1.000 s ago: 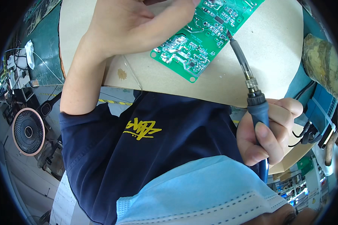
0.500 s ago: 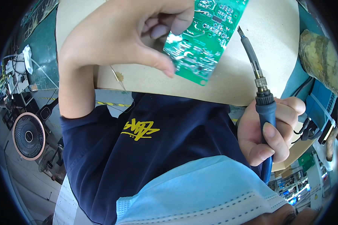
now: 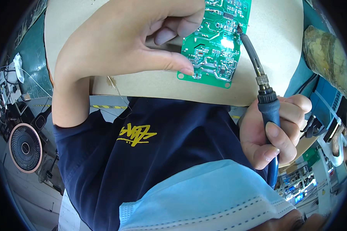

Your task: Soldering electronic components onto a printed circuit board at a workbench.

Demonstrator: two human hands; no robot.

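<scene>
Table (image 3: 281,57): pale board surface filling the upper centre of the frame; the other items are seen against it.

Shirt (image 3: 162,154): dark blue with a yellow graphic, across the middle of the frame; a light blue mask (image 3: 204,200) is seen below it at lower centre.

Left hand (image 3: 123,42): entered from the left, upper centre-left of the frame, palm turned toward the camera. The lower left edge of the board is pinched by the thumb, with the fingers curled closed behind it. A thin wire (image 3: 117,90) trails below the wrist.

Board (image 3: 216,42): green circuit board, upper centre, held up off the table and tilted, solder side toward the camera. A bright glare spot is seen near its right edge.

Right hand (image 3: 273,131): right of centre, fingers wrapped closed around the blue grip, thumb laid along it.

Iron (image 3: 258,77): soldering iron, blue handle and metal shaft, angled up and left from the right hand; its tip is set at the right edge of the board.

Fan (image 3: 25,148): small round floor fan, lower left, well apart.

Handling note, as a judgement: the board is best kept steady by the pinch and the tip held only on the one joint, clear of neighbouring pads and of the left fingers.
</scene>
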